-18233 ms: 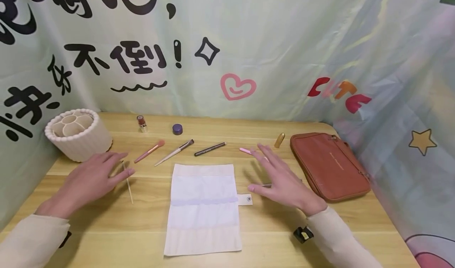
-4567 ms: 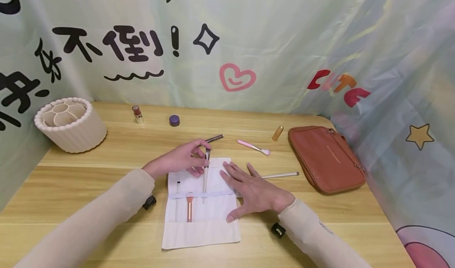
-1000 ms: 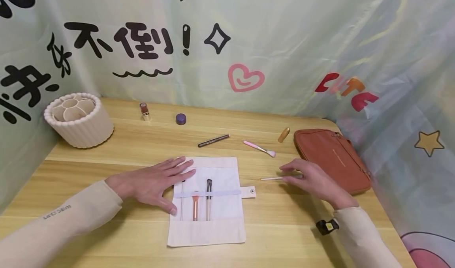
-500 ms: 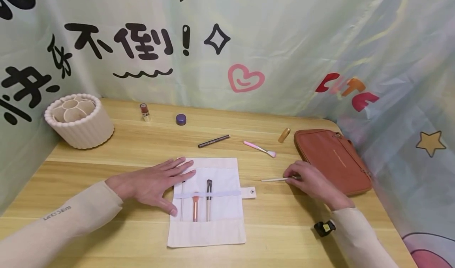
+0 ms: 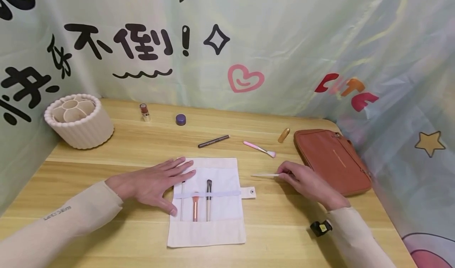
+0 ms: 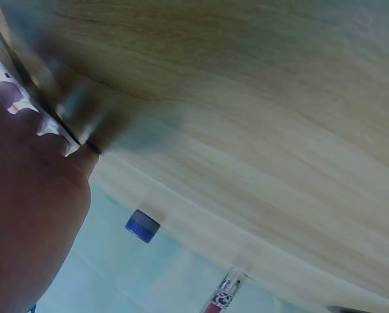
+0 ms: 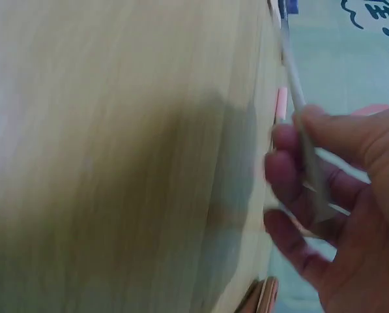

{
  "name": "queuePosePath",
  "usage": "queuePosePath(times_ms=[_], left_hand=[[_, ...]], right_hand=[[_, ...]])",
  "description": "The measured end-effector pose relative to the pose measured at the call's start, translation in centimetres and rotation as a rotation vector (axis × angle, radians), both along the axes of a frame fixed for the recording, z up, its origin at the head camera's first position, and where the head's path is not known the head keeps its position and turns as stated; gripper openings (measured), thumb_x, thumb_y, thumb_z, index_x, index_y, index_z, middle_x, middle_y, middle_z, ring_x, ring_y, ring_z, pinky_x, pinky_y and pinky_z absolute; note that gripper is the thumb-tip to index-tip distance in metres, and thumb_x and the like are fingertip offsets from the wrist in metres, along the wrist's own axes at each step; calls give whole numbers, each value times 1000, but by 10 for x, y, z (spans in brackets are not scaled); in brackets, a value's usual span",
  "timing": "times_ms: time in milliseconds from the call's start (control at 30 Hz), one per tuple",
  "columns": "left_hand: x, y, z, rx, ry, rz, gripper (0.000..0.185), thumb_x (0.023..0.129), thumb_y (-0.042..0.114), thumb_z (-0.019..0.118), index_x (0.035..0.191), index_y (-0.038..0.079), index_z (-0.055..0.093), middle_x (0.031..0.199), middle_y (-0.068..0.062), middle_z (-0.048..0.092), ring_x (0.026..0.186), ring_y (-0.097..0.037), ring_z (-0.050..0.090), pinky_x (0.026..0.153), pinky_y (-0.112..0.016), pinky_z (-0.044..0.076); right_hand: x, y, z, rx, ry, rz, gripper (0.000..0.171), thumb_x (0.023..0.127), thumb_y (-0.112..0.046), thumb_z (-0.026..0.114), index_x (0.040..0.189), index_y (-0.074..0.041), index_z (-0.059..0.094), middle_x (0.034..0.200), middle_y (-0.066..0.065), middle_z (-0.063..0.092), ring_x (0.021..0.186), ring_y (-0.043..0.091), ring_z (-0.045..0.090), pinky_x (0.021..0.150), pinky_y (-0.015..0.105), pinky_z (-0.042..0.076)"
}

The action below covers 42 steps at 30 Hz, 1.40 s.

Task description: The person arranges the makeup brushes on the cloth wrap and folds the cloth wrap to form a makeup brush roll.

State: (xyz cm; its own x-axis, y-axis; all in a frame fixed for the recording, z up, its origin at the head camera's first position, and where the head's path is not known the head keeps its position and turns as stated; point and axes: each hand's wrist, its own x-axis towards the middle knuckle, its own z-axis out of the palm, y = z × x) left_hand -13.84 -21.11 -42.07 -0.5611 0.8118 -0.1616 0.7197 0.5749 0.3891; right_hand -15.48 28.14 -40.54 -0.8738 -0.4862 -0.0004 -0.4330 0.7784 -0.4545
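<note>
My left hand (image 5: 151, 185) rests spread on the upper left part of a white cloth brush roll (image 5: 227, 234). Under the roll's lilac band (image 5: 227, 193) sit a thin white-handled brush (image 5: 183, 205), a rose-gold brush (image 5: 195, 210) and a dark-bristled brush (image 5: 209, 186). To the right of the roll, my right hand (image 5: 307, 183) pinches a makeup brush (image 5: 263, 175) by thumb and fingers. Its pale handle points left, toward the roll. In the right wrist view the brush (image 7: 293, 75) runs across my curled fingers, its blurred far end against the palm side.
Behind the roll lie a black pen-like stick (image 5: 214, 141), a pink brush (image 5: 259, 148) and a gold tube (image 5: 284, 135). Farther back stand a lipstick (image 5: 144, 112) and a purple-lidded jar (image 5: 181, 119). A ribbed white holder (image 5: 79, 130) is at left, a brown zip case (image 5: 327, 161) at right.
Since 4.6 s ago the dark-bristled brush has gone under the band and the left hand onto the roll's left side. The right hand has picked up the pale-handled brush and moved slightly left.
</note>
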Motion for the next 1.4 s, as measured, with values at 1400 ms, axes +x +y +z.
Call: queuePosePath(times_ms=[1400], left_hand=[[-1, -1, -3, 6, -13, 14, 111, 92, 70, 74, 172, 8, 31, 182, -21, 17, 168, -49, 12, 133, -68, 18]], right_hand=[[-17, -84, -1, -726, -372, -248, 38, 109, -25, 69, 134, 4, 70, 127, 26, 73, 100, 30, 75, 97, 28, 59]])
